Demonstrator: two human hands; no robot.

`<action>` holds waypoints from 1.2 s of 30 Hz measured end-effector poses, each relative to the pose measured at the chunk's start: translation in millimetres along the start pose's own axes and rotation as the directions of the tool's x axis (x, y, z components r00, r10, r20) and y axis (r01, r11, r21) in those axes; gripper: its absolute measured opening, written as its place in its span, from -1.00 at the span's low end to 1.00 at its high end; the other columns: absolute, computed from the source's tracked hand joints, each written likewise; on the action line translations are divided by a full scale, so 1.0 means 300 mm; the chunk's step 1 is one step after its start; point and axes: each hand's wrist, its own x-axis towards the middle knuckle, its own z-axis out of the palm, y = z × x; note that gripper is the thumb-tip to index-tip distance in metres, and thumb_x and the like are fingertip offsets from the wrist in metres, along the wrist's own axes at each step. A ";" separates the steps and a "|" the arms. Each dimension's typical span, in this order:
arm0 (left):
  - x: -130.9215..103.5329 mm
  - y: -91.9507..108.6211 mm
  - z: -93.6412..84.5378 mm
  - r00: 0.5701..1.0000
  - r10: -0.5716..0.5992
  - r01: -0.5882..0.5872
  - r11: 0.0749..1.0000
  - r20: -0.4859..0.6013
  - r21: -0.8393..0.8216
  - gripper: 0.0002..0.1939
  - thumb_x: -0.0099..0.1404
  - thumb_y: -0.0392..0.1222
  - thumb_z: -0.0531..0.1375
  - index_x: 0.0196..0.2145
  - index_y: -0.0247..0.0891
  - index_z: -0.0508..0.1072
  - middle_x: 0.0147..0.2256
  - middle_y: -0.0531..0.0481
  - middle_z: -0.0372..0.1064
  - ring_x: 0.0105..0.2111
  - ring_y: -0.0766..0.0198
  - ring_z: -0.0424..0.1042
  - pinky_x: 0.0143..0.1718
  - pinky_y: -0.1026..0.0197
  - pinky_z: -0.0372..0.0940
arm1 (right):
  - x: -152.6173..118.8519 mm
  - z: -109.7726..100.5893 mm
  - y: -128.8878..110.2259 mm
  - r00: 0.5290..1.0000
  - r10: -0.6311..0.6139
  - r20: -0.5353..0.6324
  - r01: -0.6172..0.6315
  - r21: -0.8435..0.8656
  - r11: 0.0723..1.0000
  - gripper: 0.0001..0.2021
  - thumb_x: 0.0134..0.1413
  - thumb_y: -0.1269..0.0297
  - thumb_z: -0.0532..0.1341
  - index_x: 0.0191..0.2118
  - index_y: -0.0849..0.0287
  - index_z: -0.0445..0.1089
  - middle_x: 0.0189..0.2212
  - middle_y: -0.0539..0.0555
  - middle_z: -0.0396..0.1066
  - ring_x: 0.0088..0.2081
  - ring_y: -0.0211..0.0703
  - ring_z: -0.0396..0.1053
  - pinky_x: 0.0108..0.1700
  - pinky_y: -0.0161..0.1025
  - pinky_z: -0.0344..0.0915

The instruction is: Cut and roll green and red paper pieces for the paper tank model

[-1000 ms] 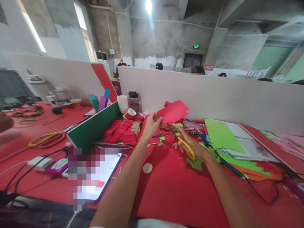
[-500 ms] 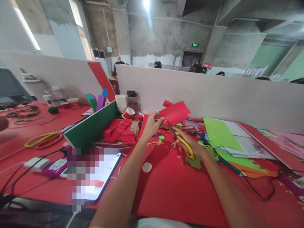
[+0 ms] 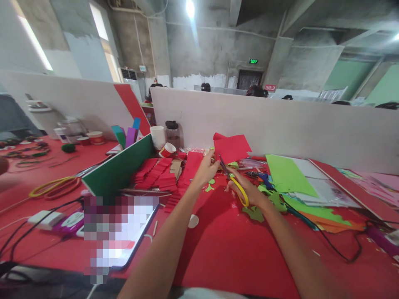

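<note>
A red paper sheet is raised above the cluttered back of the table, and my left hand has its fingers closed at the sheet's left edge. Yellow-handled scissors are in my right hand, their dark blades pointing up and left at the sheet's lower edge. How far the blades stand apart is too small to tell. Green paper scraps lie under and beside my right hand. A white round piece rests on the red tabletop near my left forearm.
Stacked red strips lie left of my hands, beside a green board. A lit phone is nearer, at left. Cups and a dark-lidded bottle stand behind. Green sheets lie right. Another person's hand shows at the left edge.
My left hand has shifted slightly right, and the red sheet's angle has changed a little. The scissors have moved slightly left with my right hand. The view has also shifted slightly.
</note>
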 end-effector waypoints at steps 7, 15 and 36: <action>-0.010 -0.012 0.007 0.999 -0.046 0.046 0.998 -0.002 -0.035 -0.70 0.13 -0.37 0.14 -0.14 -0.22 0.38 -0.36 0.02 0.36 -0.39 0.26 0.38 -0.30 0.23 0.32 | 0.011 0.016 0.035 0.998 0.004 -0.059 -0.005 -0.019 1.000 -0.34 0.26 -0.13 0.02 0.34 0.08 -0.07 -0.35 0.09 0.43 -0.53 -0.21 0.33 -0.49 -0.27 0.25; -0.002 -0.037 0.006 0.993 -0.064 0.056 0.995 -0.097 -0.088 -0.74 0.19 -0.31 0.18 -0.16 -0.22 0.24 -0.38 0.09 0.28 -0.44 0.38 0.33 -0.38 0.31 0.26 | 0.008 0.018 0.030 0.997 0.015 -0.073 -0.014 0.023 1.000 -0.34 0.25 -0.13 0.03 0.34 0.07 -0.06 -0.35 0.10 0.43 -0.51 -0.18 0.35 -0.48 -0.24 0.28; 0.007 -0.036 -0.017 0.990 -0.088 0.079 0.994 -0.112 -0.080 -0.75 0.17 -0.22 0.24 -0.17 -0.26 0.35 -0.42 0.07 0.34 -0.42 0.34 0.37 -0.34 0.28 0.28 | -0.029 -0.006 -0.055 0.997 0.076 -0.008 -0.074 0.158 0.985 -0.33 0.16 -0.31 -0.03 0.19 0.08 0.13 -0.47 0.02 0.34 -0.54 -0.22 0.29 -0.58 -0.32 0.15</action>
